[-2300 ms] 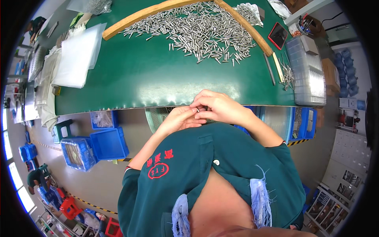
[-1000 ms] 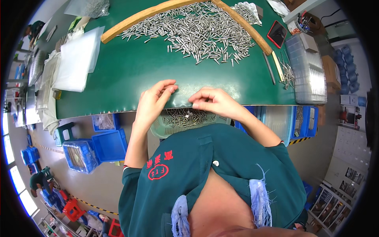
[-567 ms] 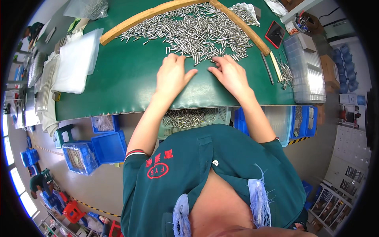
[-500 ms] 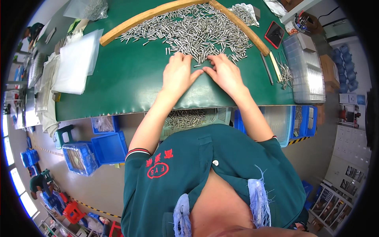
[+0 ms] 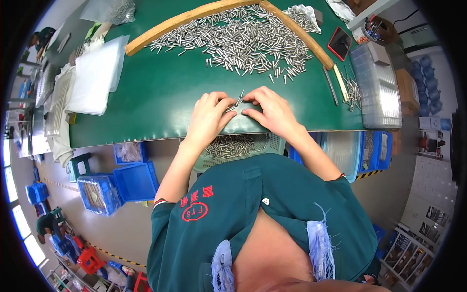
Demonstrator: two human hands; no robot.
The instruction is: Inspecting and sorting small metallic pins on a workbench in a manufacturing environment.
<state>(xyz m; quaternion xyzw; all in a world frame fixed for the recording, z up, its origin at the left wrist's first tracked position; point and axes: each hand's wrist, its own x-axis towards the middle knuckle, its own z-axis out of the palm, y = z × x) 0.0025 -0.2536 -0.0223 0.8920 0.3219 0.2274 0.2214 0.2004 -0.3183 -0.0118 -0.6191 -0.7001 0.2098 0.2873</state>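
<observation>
Near the front edge of the green table (image 5: 146,104), a few small silver metal pins (image 5: 239,102) sit between my two hands. My left hand (image 5: 208,116) curls its fingers over some of these pins, with its thumb below them. Across from it, my right hand (image 5: 272,113) has its thumb and fingers apart, the fingertips beside the pins. Whether more pins lie under the left fingers is hidden. Farther back spreads a large heap of similar metal pins (image 5: 253,41), bounded by wooden bars (image 5: 185,22). A green basket (image 5: 276,145) holding many pins is below the table edge.
Clear plastic sheets (image 5: 92,80) lie at the left. To the right are a red-edged phone (image 5: 339,44), a thin metal strip (image 5: 330,85), loose longer pins (image 5: 353,92) and a clear plastic box (image 5: 377,92). Blue bins (image 5: 134,182) stand below at left.
Both hands have drawn back from the heap's near edge toward the table's front edge, and a few pins have come with them. Several loose pins remain at the heap's near side.
</observation>
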